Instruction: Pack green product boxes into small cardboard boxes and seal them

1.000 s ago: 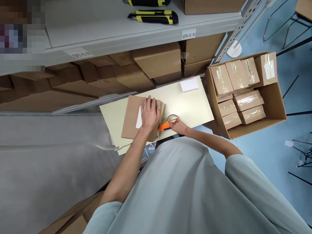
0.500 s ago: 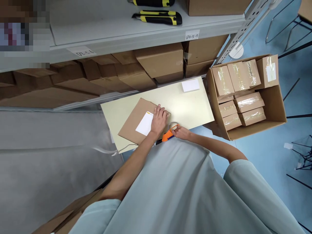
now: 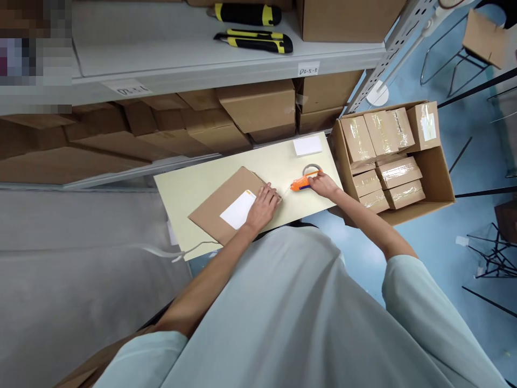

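Currently, the left hand (image 3: pixel 263 207) is lying across the right end of a flat cardboard box (image 3: pixel 210 215), its grip loosely spread, fingers extended over the edge rather than closing around anything. The box is resting on a pale worktop (image 3: pixel 278 159), sitting at a slant to it, and a white label (image 3: pixel 239 210) is showing on its upper face just beside the wrist.

Meanwhile, the right hand (image 3: pixel 324 185) is holding an orange tape dispenser (image 3: pixel 300 184) in a closed grip, fingers wrapping its frame, with a roll of tape (image 3: pixel 312 168) showing at its far side. The dispenser is hovering or resting at the right of the box, apart from it; which of the two, I cannot tell. A thin pale streak is running between them, too faint to read clearly.

Near the far right corner of the worktop, a white stack of paper (image 3: pixel 307 145) is lying flat. Right of the worktop, a large open carton (image 3: pixel 438 199) is holding several taped boxes (image 3: pixel 399 171). Beyond the worktop, two black and yellow cutters (image 3: pixel 258 41) are lying on a grey shelf (image 3: pixel 141 43), and more cardboard boxes (image 3: pixel 258 105) are sitting below it.
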`<state>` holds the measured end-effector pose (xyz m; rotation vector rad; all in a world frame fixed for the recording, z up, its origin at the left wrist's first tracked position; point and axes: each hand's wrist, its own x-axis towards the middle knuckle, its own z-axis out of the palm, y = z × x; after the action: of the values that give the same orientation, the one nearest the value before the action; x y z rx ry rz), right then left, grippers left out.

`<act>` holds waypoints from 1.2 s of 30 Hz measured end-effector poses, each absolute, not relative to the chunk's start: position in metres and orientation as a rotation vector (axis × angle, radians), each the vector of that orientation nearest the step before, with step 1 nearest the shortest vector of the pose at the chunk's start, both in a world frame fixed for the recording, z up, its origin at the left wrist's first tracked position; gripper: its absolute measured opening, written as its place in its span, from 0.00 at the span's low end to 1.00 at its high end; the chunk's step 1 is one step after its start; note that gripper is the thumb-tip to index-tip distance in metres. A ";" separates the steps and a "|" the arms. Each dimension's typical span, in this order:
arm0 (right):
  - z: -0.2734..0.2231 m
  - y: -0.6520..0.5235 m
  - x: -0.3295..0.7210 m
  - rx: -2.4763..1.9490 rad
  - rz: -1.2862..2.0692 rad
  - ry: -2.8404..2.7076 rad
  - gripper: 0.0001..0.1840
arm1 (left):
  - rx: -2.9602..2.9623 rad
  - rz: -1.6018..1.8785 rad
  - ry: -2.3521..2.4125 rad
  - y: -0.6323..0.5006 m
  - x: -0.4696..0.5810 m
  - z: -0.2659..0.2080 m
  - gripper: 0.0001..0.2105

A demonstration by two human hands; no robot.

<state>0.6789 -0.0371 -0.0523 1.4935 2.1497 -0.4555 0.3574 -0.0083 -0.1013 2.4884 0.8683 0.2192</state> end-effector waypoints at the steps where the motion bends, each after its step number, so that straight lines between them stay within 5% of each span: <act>1: -0.054 -0.024 0.664 1.503 -0.473 2.161 0.21 | 2.481 0.210 0.847 -0.011 0.358 -0.100 0.20; 10: -0.064 -0.023 0.595 1.592 -0.778 2.160 0.28 | 2.382 0.238 0.882 -0.016 0.353 -0.097 0.19; 19: -0.050 -0.037 0.591 2.095 -0.718 1.837 0.30 | 2.393 0.246 0.840 -0.020 0.357 -0.093 0.18; 26: -0.005 -0.001 0.630 2.211 -0.637 1.898 0.33 | 2.411 0.251 0.836 -0.020 0.361 -0.077 0.19; 36: 0.092 0.063 0.587 2.084 -0.507 2.323 0.32 | 2.323 0.873 1.203 0.037 0.385 0.022 0.26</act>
<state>0.5868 0.0629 0.0918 2.0845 2.3233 -0.5067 0.3854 0.0370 0.0222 2.3229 1.2032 0.8728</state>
